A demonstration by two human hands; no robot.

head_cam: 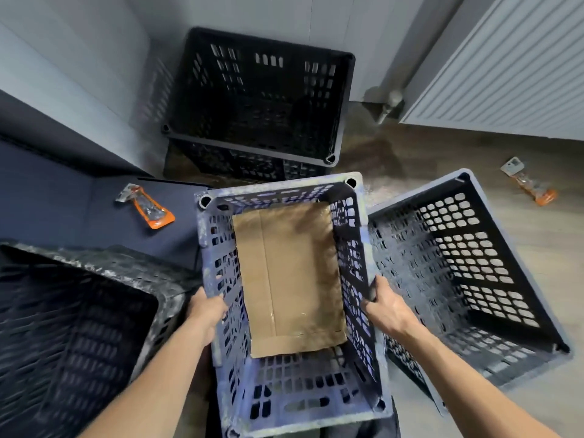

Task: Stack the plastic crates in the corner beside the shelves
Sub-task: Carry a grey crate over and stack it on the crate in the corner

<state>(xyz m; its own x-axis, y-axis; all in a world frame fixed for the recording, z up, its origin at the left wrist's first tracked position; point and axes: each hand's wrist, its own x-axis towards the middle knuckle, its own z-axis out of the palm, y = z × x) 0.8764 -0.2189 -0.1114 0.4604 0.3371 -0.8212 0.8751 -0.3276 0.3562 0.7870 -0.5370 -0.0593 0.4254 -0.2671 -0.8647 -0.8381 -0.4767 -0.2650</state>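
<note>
— So, where is the blue crate (286, 298)?
— Between two dark crates, before the black crate (259, 102) in the corner.
— And the hands?
— Left hand (207, 311) and right hand (384, 306) grip its side rims, fingers curled.

Scuffed blue plastic crate (294, 311) lined with matt brown cardboard (289, 279); floor (521, 222) wood-grain.

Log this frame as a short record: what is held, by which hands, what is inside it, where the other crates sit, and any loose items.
held: blue perforated plastic crate
grip: left hand and right hand on its side walls
inside: brown cardboard sheet
corner: black plastic crate, apparently on another
right floor: dark tilted plastic crate
left: speckled dark crate
loose: two orange packets
</note>
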